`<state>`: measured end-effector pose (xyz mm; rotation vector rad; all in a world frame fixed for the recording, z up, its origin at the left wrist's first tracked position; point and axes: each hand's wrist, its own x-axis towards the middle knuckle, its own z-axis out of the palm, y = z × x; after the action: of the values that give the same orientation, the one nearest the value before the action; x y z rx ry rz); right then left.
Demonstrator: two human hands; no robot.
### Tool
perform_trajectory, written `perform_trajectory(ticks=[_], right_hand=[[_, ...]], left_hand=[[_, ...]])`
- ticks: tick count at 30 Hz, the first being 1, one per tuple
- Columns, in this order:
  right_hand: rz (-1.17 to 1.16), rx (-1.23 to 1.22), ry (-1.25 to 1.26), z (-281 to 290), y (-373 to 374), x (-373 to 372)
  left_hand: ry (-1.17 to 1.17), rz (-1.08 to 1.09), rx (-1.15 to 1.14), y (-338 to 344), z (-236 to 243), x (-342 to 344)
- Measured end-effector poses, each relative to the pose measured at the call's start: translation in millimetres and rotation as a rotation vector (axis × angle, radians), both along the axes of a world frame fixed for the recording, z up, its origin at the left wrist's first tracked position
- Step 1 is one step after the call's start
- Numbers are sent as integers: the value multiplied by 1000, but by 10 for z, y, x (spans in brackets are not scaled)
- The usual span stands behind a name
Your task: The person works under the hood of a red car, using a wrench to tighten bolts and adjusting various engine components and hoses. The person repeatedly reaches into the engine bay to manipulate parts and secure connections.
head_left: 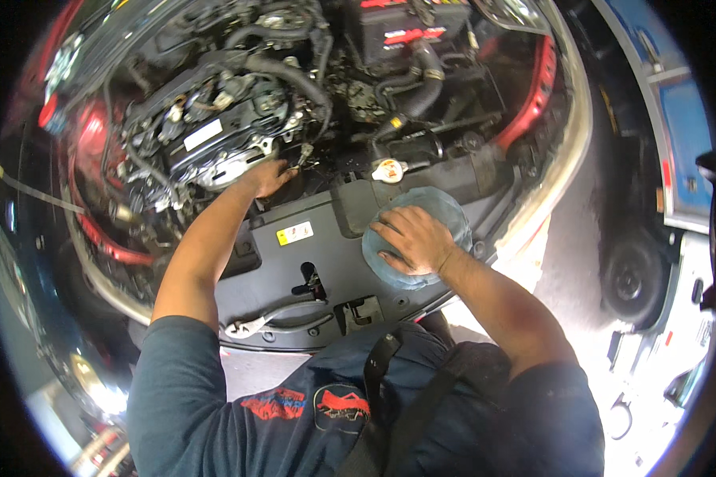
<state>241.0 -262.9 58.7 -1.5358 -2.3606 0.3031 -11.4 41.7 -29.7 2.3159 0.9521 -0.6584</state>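
My left hand reaches down into the gap between the engine and the black plastic cover at the front of the car. Most of its fingers are lost in the dark there, so what they touch cannot be made out. On the right, a rounded blue-grey cloth lies on the cover. My right hand rests palm down on it with the fingers spread. A pair of metal pliers lies near the cover's front edge, below my left forearm.
A radiator cap sits just behind the cloth. Hoses and a battery fill the far right of the engine bay. Red body rails border it. A blue cabinet and a wheel stand off to the right.
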Motion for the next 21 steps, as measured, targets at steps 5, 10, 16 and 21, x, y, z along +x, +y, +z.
perform_trajectory(ticks=[5, 10, 16, 21], right_hand=[[-17, -8, -1, -36, -2, 42], [-9, -32, 6, -46, 4, 59], [-11, -9, -4, -72, 0, 60], [-5, -27, 29, -69, 8, 77]], left_hand=[[-102, 194, -105, -50, -253, -89], [-217, 441, -199, -197, -340, -99], [-278, 684, -389, -315, -247, 9], [-195, 603, -324, -337, -227, 68]])
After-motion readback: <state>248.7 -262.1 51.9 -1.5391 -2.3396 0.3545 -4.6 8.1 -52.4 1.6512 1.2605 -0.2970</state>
